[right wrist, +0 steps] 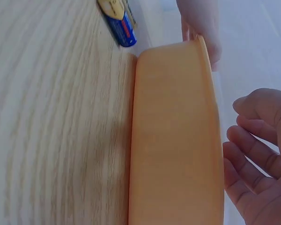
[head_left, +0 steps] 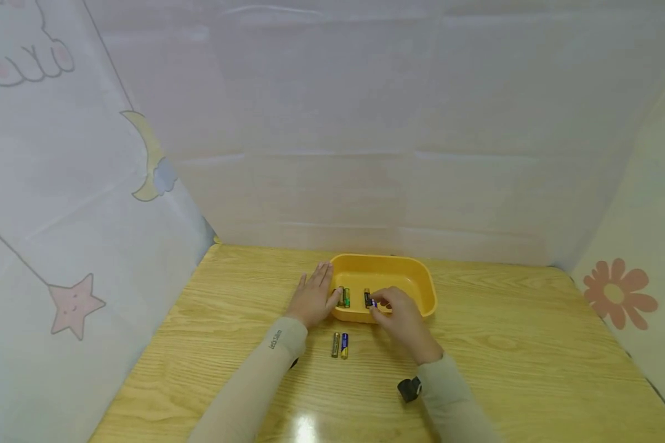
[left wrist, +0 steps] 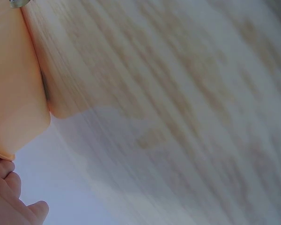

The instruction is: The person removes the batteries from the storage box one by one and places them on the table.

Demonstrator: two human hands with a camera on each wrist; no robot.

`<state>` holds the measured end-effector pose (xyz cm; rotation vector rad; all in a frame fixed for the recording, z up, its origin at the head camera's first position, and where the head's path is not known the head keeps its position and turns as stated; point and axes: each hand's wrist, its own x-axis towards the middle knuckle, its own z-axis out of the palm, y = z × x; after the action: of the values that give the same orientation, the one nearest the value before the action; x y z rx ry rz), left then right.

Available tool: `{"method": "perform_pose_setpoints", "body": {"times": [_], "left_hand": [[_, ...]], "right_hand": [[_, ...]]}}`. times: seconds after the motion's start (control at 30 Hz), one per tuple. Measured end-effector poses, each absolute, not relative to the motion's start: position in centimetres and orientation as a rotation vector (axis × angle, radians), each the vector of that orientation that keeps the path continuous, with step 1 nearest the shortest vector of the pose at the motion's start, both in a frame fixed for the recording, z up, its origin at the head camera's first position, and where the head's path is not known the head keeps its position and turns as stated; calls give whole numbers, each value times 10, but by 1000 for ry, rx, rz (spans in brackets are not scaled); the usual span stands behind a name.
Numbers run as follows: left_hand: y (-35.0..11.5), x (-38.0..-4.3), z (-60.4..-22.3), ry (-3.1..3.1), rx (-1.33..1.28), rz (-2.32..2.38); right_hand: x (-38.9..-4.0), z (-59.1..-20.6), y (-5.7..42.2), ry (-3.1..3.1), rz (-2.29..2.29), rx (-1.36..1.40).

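My left hand (head_left: 310, 300) holds the left rim of a yellow plastic basin (head_left: 385, 262), thumb over the inner side and fingers along the outside. In the right wrist view, that hand straddles the rim. My right hand (head_left: 401, 317) reaches over the near rim, fingertips beside a blue battery (head_left: 374, 303), partly covered by them. In the right wrist view its thumb and fingers are loosely bent above the rim, with nothing visible between them. A black battery (head_left: 367, 298) lies alongside. Further left in the basin are a green battery (head_left: 346, 298) and a dark battery (head_left: 340, 296).
In front of the basin, a gold-brown battery (head_left: 335, 345) and a blue-and-yellow battery (head_left: 345, 346) lie side by side on the wooden table (head_left: 532, 344). Pale fabric walls (head_left: 321, 123) stand behind and at both sides. Each wrist wears a small black camera.
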<state>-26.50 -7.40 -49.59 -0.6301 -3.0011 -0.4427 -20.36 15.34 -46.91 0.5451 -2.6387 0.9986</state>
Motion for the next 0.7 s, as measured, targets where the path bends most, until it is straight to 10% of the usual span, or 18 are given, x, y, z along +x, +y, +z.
{"method": "perform_pose_setpoints", "body": {"times": [0.7], "left_hand": [[-75,-265,-495,-2994,-635,-441]], "right_hand": [[-231,-471,162,-2893,1076,375]]}}
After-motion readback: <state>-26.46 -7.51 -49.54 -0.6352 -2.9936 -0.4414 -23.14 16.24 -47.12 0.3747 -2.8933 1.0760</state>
